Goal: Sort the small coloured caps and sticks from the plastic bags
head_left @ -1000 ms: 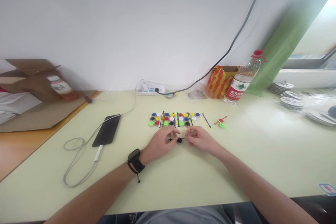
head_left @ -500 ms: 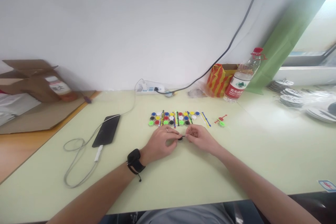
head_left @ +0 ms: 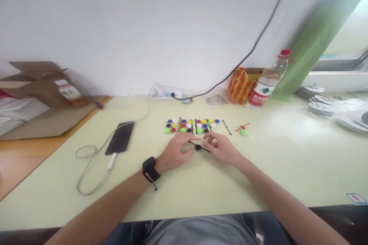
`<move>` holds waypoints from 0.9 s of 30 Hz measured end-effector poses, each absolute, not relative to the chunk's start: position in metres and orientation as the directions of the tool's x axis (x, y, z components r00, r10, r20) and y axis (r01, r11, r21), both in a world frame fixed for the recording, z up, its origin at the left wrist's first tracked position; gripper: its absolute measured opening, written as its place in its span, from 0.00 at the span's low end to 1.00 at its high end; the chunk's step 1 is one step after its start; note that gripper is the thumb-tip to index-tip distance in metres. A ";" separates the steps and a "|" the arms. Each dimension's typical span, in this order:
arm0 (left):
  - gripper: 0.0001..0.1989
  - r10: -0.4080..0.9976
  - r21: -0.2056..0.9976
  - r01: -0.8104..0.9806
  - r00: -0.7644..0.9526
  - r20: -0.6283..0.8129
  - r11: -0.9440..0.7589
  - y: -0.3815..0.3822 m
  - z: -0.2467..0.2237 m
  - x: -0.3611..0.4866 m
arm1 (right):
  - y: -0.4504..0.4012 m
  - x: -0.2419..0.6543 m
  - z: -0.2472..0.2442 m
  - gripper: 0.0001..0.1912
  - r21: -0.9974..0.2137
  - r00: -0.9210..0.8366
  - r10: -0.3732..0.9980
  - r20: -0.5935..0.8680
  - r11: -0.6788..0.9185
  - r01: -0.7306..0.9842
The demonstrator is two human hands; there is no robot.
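Between my hands a black spinner (head_left: 198, 147) rests on the table, a thin black arrow lying slantwise across a small round base. My left hand (head_left: 176, 150) is at its left, thumb and forefinger spread around that side without gripping it. On the other side, my right hand (head_left: 222, 148) has its fingers loosely curved and apart, close to the arrow's right end; whether it touches is hard to see. Just behind lie rows of small coloured round bases (head_left: 184, 125) with coloured arrows (head_left: 194, 126) among them. A green base with a red arrow (head_left: 243, 132) sits to the right.
At left are a phone (head_left: 120, 138) on a white cable and a cardboard box (head_left: 37, 99). Along the wall stand a power strip (head_left: 163, 95), a striped bag (head_left: 240, 86) and a large water bottle (head_left: 261, 89). Stacked white discs (head_left: 320, 108) occupy the far right.
My fingers have come off the black spinner and spread apart. Its arrow, covered by them before, now shows at full length across the base.
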State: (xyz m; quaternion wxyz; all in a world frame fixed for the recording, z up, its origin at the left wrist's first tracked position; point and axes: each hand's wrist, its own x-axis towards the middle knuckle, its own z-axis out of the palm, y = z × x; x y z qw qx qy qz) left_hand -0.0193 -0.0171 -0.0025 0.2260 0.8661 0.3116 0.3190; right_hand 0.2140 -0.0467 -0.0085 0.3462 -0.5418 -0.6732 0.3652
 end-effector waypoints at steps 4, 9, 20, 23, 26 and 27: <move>0.25 0.765 0.678 0.375 0.441 0.470 -0.632 -0.007 -0.004 -0.023 | -0.048 0.216 -0.007 0.25 -0.821 -0.120 0.988 0.102 0.152 0.550; 0.24 0.781 0.705 0.351 0.387 0.490 -0.616 -0.003 -0.007 -0.025 | -0.054 0.211 -0.005 0.30 -0.699 -0.034 0.990 0.140 0.123 0.705; 0.19 0.796 0.718 0.351 0.344 0.498 -0.601 -0.003 -0.009 -0.024 | -0.064 0.226 0.031 0.26 -0.998 -0.538 0.840 -0.067 -0.046 0.053; 0.16 0.796 0.717 0.353 0.345 0.497 -0.601 -0.003 -0.009 -0.023 | -0.058 0.230 0.028 0.24 -0.998 -0.306 0.950 -0.055 -0.048 0.033; 0.14 0.797 0.714 0.361 0.352 0.492 -0.600 -0.002 -0.008 -0.022 | -0.051 0.230 0.022 0.23 -0.986 -0.179 0.983 -0.032 -0.001 0.169; 0.13 0.797 0.711 0.366 0.354 0.490 -0.600 -0.003 -0.008 -0.022 | -0.049 0.230 0.019 0.23 -0.974 -0.169 0.986 -0.006 0.033 0.222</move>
